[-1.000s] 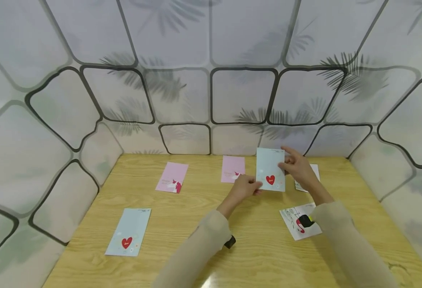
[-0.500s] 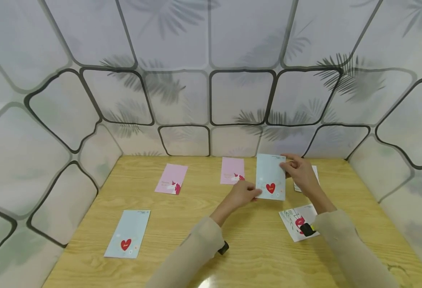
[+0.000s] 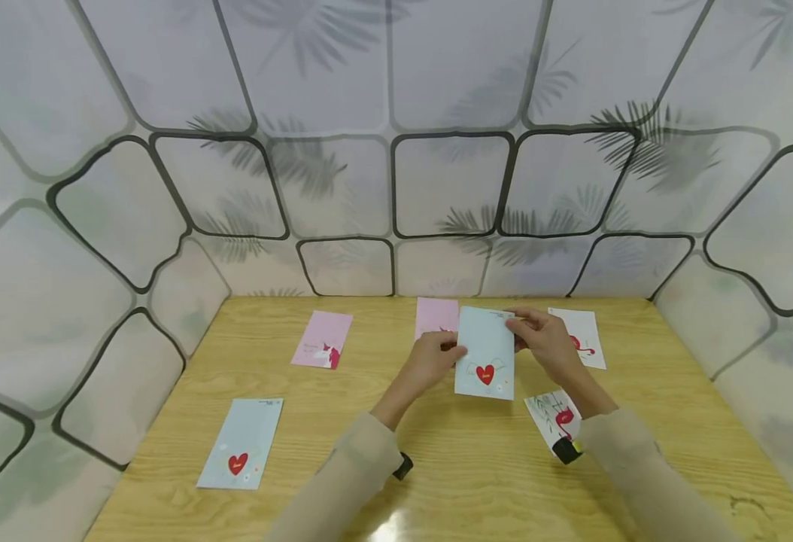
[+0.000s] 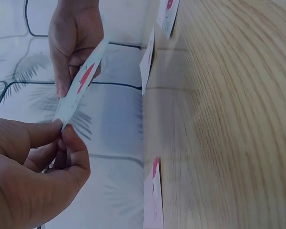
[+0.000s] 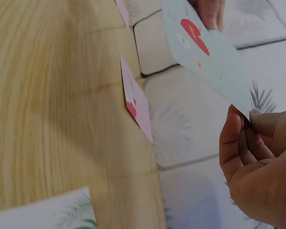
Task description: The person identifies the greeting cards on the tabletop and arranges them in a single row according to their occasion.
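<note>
A light blue card [image 3: 483,346] with a red winged heart is held up off the table between both hands. My left hand [image 3: 430,361] pinches its left edge between thumb and fingers. At the upper right corner my right hand [image 3: 547,342] grips it, thumb in front. The left wrist view shows the card [image 4: 81,88] nearly edge-on, the left thumb and forefinger meeting on its near corner. In the right wrist view the right thumb and fingers pinch another corner of the card [image 5: 214,57]. Behind the raised card, a pink unicorn card [image 3: 435,312] is partly hidden.
On the wooden table [image 3: 342,436] lie a second blue heart card [image 3: 241,444] at front left and another pink unicorn card [image 3: 322,339] at back left. Two white flamingo cards lie on the right, one at the back [image 3: 582,335], one [image 3: 548,414] partly under my right forearm. Patterned walls enclose the table.
Both hands have brought the blue card leftward and lower, towards the person. The back flamingo card is now more uncovered, and the middle pink card is partly covered.
</note>
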Tool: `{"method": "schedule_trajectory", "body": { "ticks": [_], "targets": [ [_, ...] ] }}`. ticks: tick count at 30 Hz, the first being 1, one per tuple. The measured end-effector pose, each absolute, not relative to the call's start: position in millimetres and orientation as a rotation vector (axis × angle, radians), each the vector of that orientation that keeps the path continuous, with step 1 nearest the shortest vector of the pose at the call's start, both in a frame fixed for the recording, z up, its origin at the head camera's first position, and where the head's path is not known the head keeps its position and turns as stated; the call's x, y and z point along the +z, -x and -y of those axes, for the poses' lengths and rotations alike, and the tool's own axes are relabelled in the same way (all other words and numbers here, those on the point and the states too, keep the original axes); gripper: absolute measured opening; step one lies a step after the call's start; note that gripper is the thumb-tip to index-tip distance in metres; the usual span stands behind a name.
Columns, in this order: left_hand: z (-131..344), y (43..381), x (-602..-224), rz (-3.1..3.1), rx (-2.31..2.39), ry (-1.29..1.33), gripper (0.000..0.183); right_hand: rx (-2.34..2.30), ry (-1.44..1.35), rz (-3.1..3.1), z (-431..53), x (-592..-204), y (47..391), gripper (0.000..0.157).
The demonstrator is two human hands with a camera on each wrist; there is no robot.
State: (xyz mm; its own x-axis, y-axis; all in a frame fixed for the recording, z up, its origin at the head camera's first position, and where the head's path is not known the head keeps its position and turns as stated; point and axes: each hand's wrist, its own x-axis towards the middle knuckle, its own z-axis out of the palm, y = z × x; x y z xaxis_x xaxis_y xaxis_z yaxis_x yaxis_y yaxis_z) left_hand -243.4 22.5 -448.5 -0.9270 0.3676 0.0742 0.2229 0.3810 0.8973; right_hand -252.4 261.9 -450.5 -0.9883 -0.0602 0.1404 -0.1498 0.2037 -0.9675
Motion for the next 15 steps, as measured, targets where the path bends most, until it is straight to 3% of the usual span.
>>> {"method": "schedule_trajectory", "body": {
  "ticks": [1,4,7,15],
  "targets": [
    [-20.1,243.5,-447.7,-2.499,1.614,-0.519,0.010,1.943,-0.217,2.382,-259.3,-451.3,251.6,0.039],
    [-12.5,244.4,-447.3,-2.513,1.675,-0.478,0.036,1.990,-0.247,2.386,-250.7,-453.4,248.6,0.039],
    [-4.0,243.6,-446.6,-2.528,1.696,-0.448,0.051,2.038,-0.260,2.383,-240.9,-455.8,245.1,0.038],
    [27.3,236.3,-446.8,-2.626,1.606,-0.474,0.061,1.962,-0.317,2.433,-210.5,-458.9,235.5,0.034]
  ]
}}
